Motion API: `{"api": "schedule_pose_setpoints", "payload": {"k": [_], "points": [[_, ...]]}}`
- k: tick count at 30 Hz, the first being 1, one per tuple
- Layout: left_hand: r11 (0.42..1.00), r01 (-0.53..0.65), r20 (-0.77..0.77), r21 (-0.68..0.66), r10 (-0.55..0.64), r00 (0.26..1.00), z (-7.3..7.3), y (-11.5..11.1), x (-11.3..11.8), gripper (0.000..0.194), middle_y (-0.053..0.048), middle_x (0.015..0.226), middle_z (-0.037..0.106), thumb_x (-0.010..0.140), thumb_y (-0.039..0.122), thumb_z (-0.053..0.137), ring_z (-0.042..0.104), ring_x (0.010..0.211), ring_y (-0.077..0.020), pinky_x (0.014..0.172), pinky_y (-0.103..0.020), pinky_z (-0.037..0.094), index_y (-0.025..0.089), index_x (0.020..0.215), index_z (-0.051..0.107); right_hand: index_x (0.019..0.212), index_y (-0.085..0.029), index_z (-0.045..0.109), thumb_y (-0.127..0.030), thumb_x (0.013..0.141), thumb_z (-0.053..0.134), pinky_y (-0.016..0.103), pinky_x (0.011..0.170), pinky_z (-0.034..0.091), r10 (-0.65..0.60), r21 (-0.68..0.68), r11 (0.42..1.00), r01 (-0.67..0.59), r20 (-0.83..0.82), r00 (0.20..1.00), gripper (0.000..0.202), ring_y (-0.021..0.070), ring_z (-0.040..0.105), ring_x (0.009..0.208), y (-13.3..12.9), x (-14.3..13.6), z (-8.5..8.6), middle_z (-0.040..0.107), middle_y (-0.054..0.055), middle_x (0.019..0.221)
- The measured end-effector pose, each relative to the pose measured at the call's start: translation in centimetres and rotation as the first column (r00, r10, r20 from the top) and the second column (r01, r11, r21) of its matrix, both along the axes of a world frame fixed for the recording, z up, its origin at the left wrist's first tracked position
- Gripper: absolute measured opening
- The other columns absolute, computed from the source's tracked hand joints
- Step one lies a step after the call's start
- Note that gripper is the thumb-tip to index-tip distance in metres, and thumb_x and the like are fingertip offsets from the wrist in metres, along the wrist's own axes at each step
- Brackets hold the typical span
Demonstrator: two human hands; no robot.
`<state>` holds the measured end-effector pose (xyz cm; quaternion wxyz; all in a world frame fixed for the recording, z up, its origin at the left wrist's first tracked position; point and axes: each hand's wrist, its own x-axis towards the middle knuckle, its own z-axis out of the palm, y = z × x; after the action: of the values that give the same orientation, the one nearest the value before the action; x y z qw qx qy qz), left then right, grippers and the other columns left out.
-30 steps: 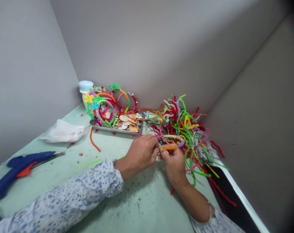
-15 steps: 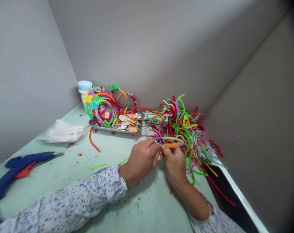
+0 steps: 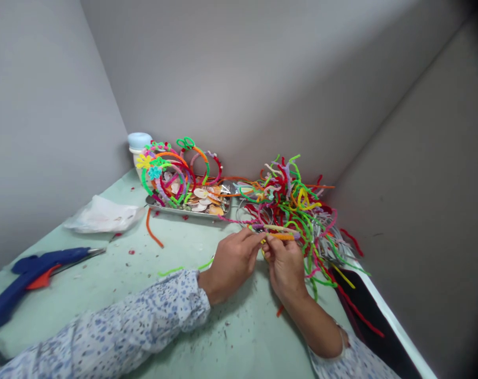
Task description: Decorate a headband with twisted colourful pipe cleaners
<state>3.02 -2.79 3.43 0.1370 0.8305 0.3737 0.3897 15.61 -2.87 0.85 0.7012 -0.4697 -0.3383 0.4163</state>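
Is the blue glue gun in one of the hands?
No, the blue glue gun lies alone on the green table, while the left hand and right hand pinch an orange pipe cleaner.

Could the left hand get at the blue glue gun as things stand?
Probably yes: the left hand pinches the orange pipe cleaner, but bare table lies between it and the glue gun.

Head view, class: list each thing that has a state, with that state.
Left hand: pinching the orange pipe cleaner.
Right hand: gripping the orange pipe cleaner.
Glue gun: lying on its side.
Tray: filled with shells.
Pipe cleaner pile: tangled.
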Motion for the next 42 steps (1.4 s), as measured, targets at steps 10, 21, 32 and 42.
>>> {"api": "schedule_pose_setpoints", "payload": {"k": [10, 21, 32, 42], "points": [[0.664, 0.371, 0.615, -0.649, 0.172, 0.769, 1.0, 0.5, 0.9, 0.025, -0.003, 0.074, 0.060, 0.079, 0.038, 0.059, 0.057, 0.066, -0.0131, 0.066, -0.027, 0.045, 0.014, 0.081, 0.055, 0.079, -0.017, 0.056, -0.029, 0.071, 0.069, 0.022, 0.052, 0.042, 0.051, 0.053, 0.998, -0.045, -0.104, 0.993, 0.020, 0.0091, 0.051, 0.053, 0.0, -0.1, 0.1, 0.058, -0.004, 0.063], [0.441, 0.617, 0.750, -0.652, 0.253, 0.611, 1.0, 1.0, 0.9, 0.015, -0.002, 0.072, 0.058, 0.072, 0.027, 0.066, 0.049, 0.061, -0.0086, 0.062, -0.023, 0.038, 0.012, 0.073, 0.063, 0.078, -0.018, 0.060, -0.038, 0.072, 0.066, 0.025, 0.050, 0.042, 0.104, 0.025, 0.994, -0.106, 0.075, 0.992, 0.022, 0.0119, 0.050, 0.051, -0.4, 0.0, -0.1, 0.056, -0.003, 0.059], [0.355, 0.715, 0.798, -0.602, 0.265, 0.541, 1.1, 0.6, 0.8, 0.008, 0.000, 0.069, 0.057, 0.071, 0.019, 0.065, 0.050, 0.062, -0.0089, 0.064, -0.023, 0.038, 0.011, 0.074, 0.064, 0.088, -0.018, 0.058, -0.032, 0.074, 0.064, 0.026, 0.051, 0.041, 0.194, 0.055, 0.980, -0.190, -0.093, 0.977, 0.020, 0.0118, 0.050, 0.051, -0.7, -0.2, 0.5, 0.057, -0.003, 0.063], [0.373, 0.704, 0.796, -0.604, 0.305, 0.522, 1.0, 0.5, 1.1, 0.009, 0.001, 0.071, 0.059, 0.067, 0.017, 0.067, 0.050, 0.063, -0.0090, 0.065, -0.024, 0.038, 0.013, 0.075, 0.065, 0.075, -0.017, 0.058, -0.036, 0.075, 0.065, 0.024, 0.051, 0.039, 0.129, 0.031, 0.991, -0.128, -0.034, 0.991, 0.020, 0.0099, 0.045, 0.050, -0.7, -0.1, 0.3, 0.052, -0.004, 0.058]]}}
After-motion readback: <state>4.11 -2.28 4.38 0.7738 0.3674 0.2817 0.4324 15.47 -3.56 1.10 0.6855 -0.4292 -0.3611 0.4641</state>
